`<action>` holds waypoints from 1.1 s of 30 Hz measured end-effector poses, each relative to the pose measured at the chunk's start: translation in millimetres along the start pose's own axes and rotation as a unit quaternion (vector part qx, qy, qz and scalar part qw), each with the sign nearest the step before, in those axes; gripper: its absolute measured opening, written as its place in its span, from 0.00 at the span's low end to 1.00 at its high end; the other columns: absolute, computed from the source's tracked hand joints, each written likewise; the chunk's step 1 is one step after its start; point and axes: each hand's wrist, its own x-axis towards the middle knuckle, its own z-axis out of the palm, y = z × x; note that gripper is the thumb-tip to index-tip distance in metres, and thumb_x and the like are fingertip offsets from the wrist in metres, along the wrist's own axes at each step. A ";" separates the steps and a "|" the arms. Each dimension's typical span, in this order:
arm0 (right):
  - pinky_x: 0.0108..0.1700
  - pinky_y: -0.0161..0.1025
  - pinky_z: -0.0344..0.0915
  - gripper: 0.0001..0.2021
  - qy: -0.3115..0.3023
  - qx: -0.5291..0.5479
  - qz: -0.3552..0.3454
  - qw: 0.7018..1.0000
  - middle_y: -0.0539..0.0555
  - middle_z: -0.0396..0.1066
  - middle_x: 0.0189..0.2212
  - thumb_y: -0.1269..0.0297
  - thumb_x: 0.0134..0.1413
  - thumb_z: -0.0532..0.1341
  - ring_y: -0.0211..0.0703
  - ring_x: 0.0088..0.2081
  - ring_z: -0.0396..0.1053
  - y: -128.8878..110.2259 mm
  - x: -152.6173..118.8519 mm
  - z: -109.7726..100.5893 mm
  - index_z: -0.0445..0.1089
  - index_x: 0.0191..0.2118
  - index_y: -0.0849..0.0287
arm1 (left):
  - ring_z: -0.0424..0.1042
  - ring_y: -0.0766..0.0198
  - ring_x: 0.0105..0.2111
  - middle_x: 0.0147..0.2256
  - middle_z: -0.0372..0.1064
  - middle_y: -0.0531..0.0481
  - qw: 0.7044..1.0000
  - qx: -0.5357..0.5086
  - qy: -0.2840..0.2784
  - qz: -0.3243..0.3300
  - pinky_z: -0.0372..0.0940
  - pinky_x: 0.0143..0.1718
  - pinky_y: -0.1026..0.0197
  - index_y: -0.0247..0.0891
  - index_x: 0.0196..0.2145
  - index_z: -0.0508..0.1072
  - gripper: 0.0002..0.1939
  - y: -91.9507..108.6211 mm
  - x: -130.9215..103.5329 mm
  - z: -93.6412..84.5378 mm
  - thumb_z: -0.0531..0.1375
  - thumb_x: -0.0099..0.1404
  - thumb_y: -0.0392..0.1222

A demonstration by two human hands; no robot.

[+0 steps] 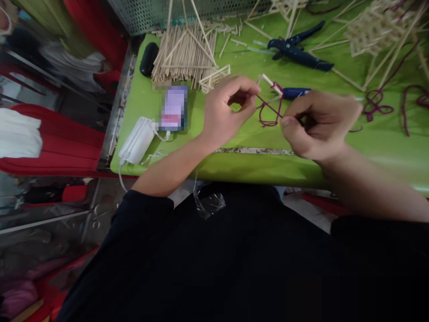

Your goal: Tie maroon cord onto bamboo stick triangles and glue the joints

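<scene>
My left hand (228,105) is closed in a pinch on a dark purple cord (270,107). My right hand (318,123) pinches the same cord a little to the right, so a short piece stretches between the two hands. A loop of the cord hangs below that piece. Just beyond my fingers, the cord is wound around the end of a small pale wooden stick piece (267,81); part of this piece is hidden behind my left fingers. A blue tube-shaped item (296,93) lies behind my right hand.
A green-covered table (248,165) carries a pile of thin sticks (186,56), a phone (173,107), a white power bank (136,140) and dark cutting pliers (298,49). Pale stick frames (378,29) stand at the right, near loose purple cord (377,102). A red chair (63,147) is left.
</scene>
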 end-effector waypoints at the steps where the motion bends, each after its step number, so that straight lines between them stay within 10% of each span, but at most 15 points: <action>1: 0.20 0.46 0.50 0.21 -0.011 0.002 0.027 1.000 0.49 0.67 0.20 0.42 0.57 0.79 0.41 0.18 0.56 2.7 0.5 0.3 0.74 0.29 0.48 | 0.73 0.69 0.40 0.43 0.79 0.50 1.000 -0.006 0.019 0.001 0.78 0.41 0.54 0.54 0.46 0.78 0.28 -1.3 0.8 -0.1 0.51 0.79 0.76; 9: 0.15 0.44 0.66 0.22 -0.081 0.103 0.190 0.973 0.50 0.77 0.26 0.45 0.53 0.85 0.46 0.19 0.73 -2.0 -2.7 10.5 0.78 0.41 0.50 | 0.84 0.60 0.52 0.51 0.75 0.47 0.994 0.105 0.016 -0.023 0.83 0.51 0.51 0.48 0.52 0.80 0.19 4.9 -1.4 3.8 0.55 0.84 0.61; 16: 0.17 0.41 0.57 0.18 -0.061 0.066 0.179 0.980 0.48 0.76 0.25 0.45 0.58 0.82 0.42 0.19 0.66 -10.6 -5.4 17.1 0.79 0.37 0.50 | 0.85 0.63 0.52 0.54 0.77 0.48 0.995 0.091 -0.028 -0.028 0.83 0.57 0.53 0.53 0.57 0.81 0.13 10.4 -8.3 2.6 0.57 0.84 0.49; 25: 0.23 0.43 0.45 0.18 -0.007 -0.035 0.086 0.996 0.46 0.63 0.21 0.44 0.68 0.73 0.39 0.20 0.49 -9.4 -10.2 16.9 0.75 0.32 0.49 | 0.81 0.65 0.44 0.50 0.79 0.49 0.999 -0.026 -0.014 0.033 0.83 0.45 0.55 0.57 0.54 0.81 0.17 5.3 -5.5 3.8 0.57 0.83 0.62; 33: 0.28 0.50 0.62 0.16 0.020 -0.091 0.102 0.990 0.48 0.58 0.20 0.51 0.63 0.76 0.45 0.22 0.52 -25.1 -9.5 9.6 0.73 0.28 0.46 | 0.83 0.63 0.48 0.54 0.80 0.47 0.999 0.016 -0.041 -0.025 0.84 0.51 0.53 0.52 0.55 0.82 0.12 12.8 -9.7 3.6 0.60 0.84 0.51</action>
